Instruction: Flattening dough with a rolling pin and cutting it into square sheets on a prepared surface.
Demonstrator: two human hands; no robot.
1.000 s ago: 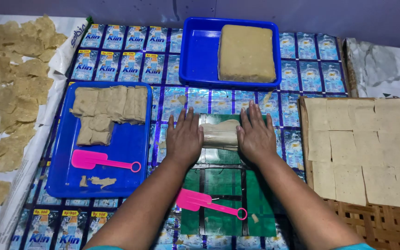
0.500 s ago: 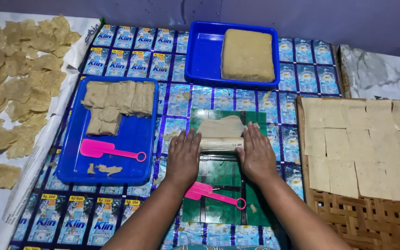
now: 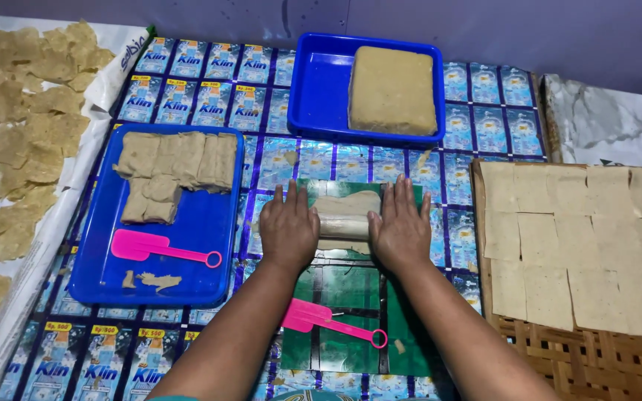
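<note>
the left hand (image 3: 287, 229) and the right hand (image 3: 399, 232) lie flat and apart, each pressing one end of the dough roll (image 3: 344, 220) on the green sheet (image 3: 351, 297). the roll's long axis runs left to right between them, equally near both hands.

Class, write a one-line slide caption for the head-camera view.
Left hand and right hand press a pale roller over dough on a green sheet.
</note>
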